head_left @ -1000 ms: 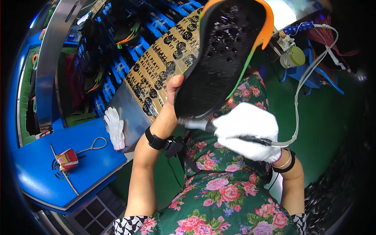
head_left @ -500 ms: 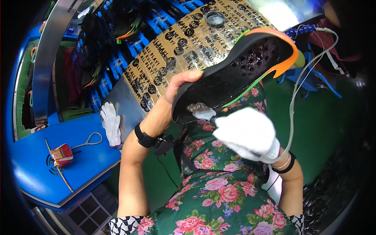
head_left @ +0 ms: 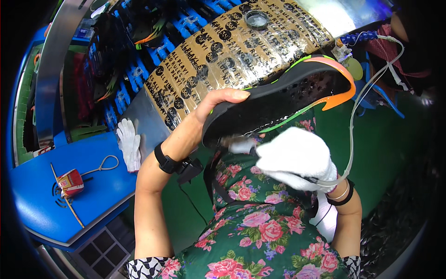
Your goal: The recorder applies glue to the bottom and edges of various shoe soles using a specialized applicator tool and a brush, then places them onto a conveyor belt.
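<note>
My bare left hand (head_left: 218, 103) grips a black shoe sole (head_left: 274, 104) by its far edge, thumb on top. The sole has orange and green trim and small holes toward its right end. It is held up and tilted, its hollow inner face toward me. In my white-gloved right hand (head_left: 297, 160) is a brush (head_left: 239, 145), a clear tube (head_left: 351, 139) running along the wrist. The brush head, blurred, is at the sole's near left end. Whether the bristles touch it I cannot tell.
Beyond the sole lies a bench top covered with printed brown tape (head_left: 223, 51), with a small round dish (head_left: 256, 20) on it. Blue racks (head_left: 134, 76) hold more soles at the far left. A white glove (head_left: 129, 144) rests by a blue surface (head_left: 102, 186) bearing a small red box (head_left: 71, 182).
The sole's right end has dropped toward me, so its inner face shows more narrowly. The brush has shifted slightly nearer along the sole's left end. Both hands keep their holds.
</note>
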{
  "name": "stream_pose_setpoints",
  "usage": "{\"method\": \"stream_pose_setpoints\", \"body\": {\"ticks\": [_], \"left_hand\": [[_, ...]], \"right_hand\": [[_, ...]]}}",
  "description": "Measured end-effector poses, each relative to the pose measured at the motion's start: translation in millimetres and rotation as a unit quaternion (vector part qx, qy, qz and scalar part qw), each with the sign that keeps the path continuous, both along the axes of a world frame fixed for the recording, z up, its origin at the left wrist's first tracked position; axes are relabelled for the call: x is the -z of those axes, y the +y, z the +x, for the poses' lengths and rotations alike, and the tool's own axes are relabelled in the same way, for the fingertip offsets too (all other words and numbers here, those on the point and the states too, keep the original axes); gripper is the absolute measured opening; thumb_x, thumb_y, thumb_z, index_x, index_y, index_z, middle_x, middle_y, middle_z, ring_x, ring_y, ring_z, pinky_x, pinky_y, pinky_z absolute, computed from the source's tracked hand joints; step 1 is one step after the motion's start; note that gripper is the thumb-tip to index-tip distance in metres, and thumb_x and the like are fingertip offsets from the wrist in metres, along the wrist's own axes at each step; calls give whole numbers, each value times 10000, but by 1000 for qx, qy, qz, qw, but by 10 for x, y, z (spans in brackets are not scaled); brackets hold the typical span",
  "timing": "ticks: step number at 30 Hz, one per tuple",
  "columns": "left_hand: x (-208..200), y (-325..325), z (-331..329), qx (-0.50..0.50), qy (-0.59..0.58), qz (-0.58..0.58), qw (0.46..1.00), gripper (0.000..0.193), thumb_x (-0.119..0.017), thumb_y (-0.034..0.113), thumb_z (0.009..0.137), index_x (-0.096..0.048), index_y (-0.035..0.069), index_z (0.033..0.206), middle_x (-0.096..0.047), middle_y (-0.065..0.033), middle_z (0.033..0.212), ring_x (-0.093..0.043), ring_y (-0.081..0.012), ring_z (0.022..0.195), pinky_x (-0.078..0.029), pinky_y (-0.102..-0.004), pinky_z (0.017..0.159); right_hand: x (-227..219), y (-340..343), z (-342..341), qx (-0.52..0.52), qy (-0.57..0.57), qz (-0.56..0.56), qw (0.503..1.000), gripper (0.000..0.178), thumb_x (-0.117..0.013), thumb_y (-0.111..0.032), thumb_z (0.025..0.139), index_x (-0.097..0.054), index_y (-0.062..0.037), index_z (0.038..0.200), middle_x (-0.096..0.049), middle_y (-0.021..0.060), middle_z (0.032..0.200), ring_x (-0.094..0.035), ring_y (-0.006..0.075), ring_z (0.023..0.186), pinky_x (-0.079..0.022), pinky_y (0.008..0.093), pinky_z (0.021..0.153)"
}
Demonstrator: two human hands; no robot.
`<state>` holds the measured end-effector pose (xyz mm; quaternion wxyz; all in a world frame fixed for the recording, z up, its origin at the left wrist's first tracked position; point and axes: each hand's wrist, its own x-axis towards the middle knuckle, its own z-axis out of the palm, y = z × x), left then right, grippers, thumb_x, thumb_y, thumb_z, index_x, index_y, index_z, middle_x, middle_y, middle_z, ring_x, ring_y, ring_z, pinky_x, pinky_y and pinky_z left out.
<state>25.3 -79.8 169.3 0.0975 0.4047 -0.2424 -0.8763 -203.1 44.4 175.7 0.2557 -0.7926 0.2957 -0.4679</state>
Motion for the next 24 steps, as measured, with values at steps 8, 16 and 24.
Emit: {"method": "stream_pose_setpoints", "body": {"ticks": [8,16,24], "left_hand": [[101,-55,45,10,74,51,996,511,-636,278,910,-639,-62,1292,-736,-196,1137,-732,-259,926,-591,-378,893],[234,-33,62,-95,291,118,945,740,-619,394,891,-478,-18,1490,-595,-246,1415,-638,-391,1223,-455,-594,1108],[449,-17,-58,-155,285,65,944,949,-575,656,866,-379,53,1572,-440,-266,1541,-586,-507,1148,-488,-657,975]], "right_hand": [[-4,-90,22,5,12,-34,999,327,-806,-78,803,-760,-105,1126,-750,60,1012,-698,260,827,-577,373,705],[-47,-138,116,57,-63,77,993,247,-844,-52,773,-788,-75,1013,-770,101,1024,-722,252,861,-564,358,757],[33,-122,192,124,-160,180,963,202,-840,-27,787,-778,-44,978,-771,113,1011,-734,210,891,-586,333,811]]}}
